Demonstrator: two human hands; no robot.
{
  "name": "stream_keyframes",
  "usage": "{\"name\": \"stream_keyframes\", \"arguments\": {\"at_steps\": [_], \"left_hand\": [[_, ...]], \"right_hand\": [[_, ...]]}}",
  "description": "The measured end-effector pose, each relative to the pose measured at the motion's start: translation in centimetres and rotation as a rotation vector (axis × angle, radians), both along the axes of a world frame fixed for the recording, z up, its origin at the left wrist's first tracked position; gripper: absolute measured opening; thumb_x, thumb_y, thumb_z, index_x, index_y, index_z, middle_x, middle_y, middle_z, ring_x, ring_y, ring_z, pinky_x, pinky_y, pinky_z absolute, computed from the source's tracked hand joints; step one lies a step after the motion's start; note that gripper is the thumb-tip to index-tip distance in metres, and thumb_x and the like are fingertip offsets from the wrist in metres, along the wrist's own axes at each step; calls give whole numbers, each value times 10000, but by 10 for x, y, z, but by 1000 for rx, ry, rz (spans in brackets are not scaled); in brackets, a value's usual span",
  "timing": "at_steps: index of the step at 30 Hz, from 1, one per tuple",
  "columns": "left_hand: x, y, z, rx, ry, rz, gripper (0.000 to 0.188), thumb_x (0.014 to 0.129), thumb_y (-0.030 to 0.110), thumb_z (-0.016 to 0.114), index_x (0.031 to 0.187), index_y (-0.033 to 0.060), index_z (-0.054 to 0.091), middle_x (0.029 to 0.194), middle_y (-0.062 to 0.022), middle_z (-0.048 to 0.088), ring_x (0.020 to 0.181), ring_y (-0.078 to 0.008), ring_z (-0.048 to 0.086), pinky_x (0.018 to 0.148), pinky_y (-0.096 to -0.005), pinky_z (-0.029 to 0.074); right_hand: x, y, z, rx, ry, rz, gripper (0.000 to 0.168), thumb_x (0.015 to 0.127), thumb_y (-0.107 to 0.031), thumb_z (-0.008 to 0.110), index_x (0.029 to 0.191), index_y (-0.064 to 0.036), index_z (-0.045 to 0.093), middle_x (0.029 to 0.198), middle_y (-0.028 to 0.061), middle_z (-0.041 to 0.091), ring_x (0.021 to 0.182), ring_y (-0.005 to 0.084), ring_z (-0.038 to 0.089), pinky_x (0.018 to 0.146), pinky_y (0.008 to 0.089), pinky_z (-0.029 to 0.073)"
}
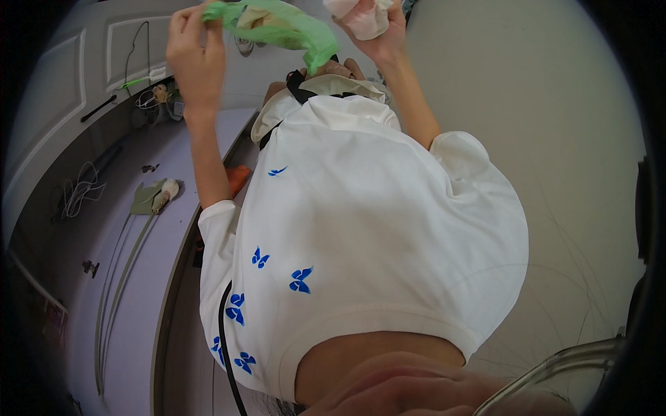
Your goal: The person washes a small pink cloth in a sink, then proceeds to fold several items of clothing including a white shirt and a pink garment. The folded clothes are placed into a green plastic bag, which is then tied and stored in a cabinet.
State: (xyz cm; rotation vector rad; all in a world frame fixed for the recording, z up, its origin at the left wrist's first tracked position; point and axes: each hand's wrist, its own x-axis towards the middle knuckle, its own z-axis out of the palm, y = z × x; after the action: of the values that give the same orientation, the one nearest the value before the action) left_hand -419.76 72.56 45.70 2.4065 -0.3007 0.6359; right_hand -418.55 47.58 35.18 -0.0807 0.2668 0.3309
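At the top left, the raised fingers of my left hand [195, 60] pinch one end of a green thin plastic bag [312, 39]. The bag stretches to the right and sags, with something pale yellowish showing inside it. My right hand [387, 44], partly cut off by the top edge, holds a crumpled pink and white soft bundle [367, 18]. Whether the bundle is tissue or cloth, I cannot tell. The bag's free end hangs just left of the right hand.
A lavender tabletop [140, 260] runs along my left, bearing a green pouch [145, 198] with long straps, small dark clips [91, 268] and a white cable [80, 192]. White panelled doors [57, 99] stand beyond. A black cable [223, 333] crosses my white shirt [374, 223].
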Motion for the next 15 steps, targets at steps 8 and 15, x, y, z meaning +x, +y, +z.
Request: {"name": "stream_keyframes", "arguments": {"at_steps": [8,15], "left_hand": [[-6,-21,29,-574,305,43,350,1000,315,483,1125,43,664,950,-44,707,772,-59,611,640,-200,474],[-18,-21,41,-442,252,41,352,1001,310,480,1150,43,655,977,-48,710,614,-2,509,521,-182,405]], "right_hand": [[-11,102,15,-287,-498,87,616,731,-99,743,1276,-100,455,1196,99,565,1113,255,560,964,390,455],[-14,128,14,-862,-690,-126,425,753,29,706,1142,-61,560,1108,54,607,984,174,610,844,316,489]]}}
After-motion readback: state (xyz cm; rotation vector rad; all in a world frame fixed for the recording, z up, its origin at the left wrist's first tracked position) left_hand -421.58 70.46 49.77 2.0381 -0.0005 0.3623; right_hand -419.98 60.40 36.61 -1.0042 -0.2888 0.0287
